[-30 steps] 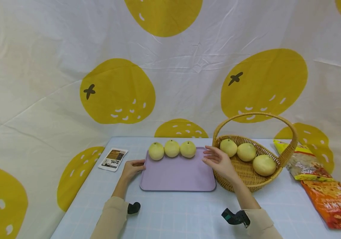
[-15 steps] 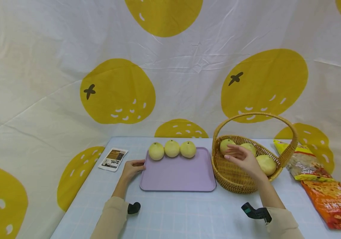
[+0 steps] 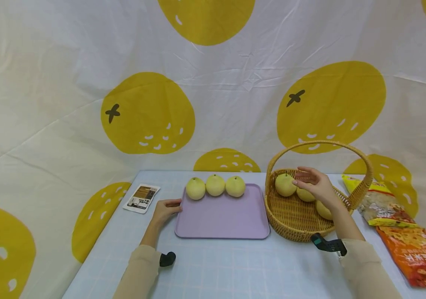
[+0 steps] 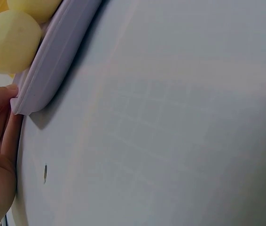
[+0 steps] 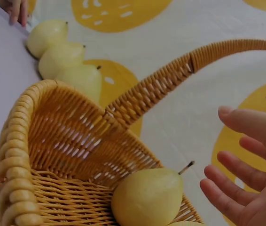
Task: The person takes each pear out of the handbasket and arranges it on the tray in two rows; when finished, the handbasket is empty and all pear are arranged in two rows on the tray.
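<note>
My left hand [image 3: 165, 211] pinches the left rim of the lilac tray [image 3: 222, 220]; the left wrist view has the thumb on the rim and fingers under its corner. Three pale yellow pears [image 3: 215, 185] stand in a row along the tray's back edge. Over the wicker basket [image 3: 295, 236] on the right hovers my right hand [image 3: 318, 186], holding nothing, its fingers spread. Inside the basket are three more pears, two of them partly behind that hand in the head view. One pear [image 5: 148, 197] shows close to the fingertips in the right wrist view, apart from them.
The basket's tall handle [image 3: 321, 142] arches above the right hand. A yellow snack bag [image 3: 382, 203] and an orange snack bag [image 3: 416, 253] lie to the right of the basket. At the far left lies a small white packet [image 3: 142, 198]. A patterned cloth hangs behind the table.
The right hand has moved from the tray's right edge rightward and up over the basket, its fingers empty. The left hand stays at the tray's rim, and the pears have not moved.
</note>
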Demonstrator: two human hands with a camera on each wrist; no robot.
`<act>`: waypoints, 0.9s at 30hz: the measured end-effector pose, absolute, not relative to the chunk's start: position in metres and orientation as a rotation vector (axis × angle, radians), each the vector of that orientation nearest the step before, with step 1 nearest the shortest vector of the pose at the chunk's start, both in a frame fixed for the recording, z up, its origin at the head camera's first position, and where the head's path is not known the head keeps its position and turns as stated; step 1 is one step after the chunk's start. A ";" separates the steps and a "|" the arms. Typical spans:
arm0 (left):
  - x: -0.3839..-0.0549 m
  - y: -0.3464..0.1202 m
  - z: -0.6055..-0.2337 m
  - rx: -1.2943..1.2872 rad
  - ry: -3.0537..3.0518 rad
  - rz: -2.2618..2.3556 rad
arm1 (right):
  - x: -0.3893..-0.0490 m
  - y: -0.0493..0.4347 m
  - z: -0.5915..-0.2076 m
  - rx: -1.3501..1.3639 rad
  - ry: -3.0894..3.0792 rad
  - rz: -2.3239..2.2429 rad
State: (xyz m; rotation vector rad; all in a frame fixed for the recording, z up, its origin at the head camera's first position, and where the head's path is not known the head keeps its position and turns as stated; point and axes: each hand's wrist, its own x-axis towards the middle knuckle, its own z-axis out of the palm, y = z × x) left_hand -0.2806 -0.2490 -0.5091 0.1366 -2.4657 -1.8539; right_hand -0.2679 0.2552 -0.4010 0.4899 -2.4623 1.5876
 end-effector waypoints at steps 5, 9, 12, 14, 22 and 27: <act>-0.281 -0.250 -0.510 0.136 -2.459 -1.871 | -0.279 0.260 -0.398 0.421 -2.525 1.567; -0.281 -0.250 -0.509 0.137 -2.446 -1.888 | -0.286 0.261 -0.394 0.367 -2.628 1.497; -0.281 -0.250 -0.509 0.124 -2.441 -1.889 | -0.293 0.260 -0.395 0.343 -2.679 1.491; -0.281 -0.250 -0.509 0.121 -2.442 -1.889 | -0.297 0.260 -0.397 0.330 -2.703 1.491; -0.280 -0.249 -0.507 0.133 -2.451 -1.888 | -0.311 0.255 -0.411 0.313 -2.726 1.468; -0.280 -0.248 -0.506 0.137 -2.447 -1.889 | -0.316 0.248 -0.415 0.334 -2.725 1.457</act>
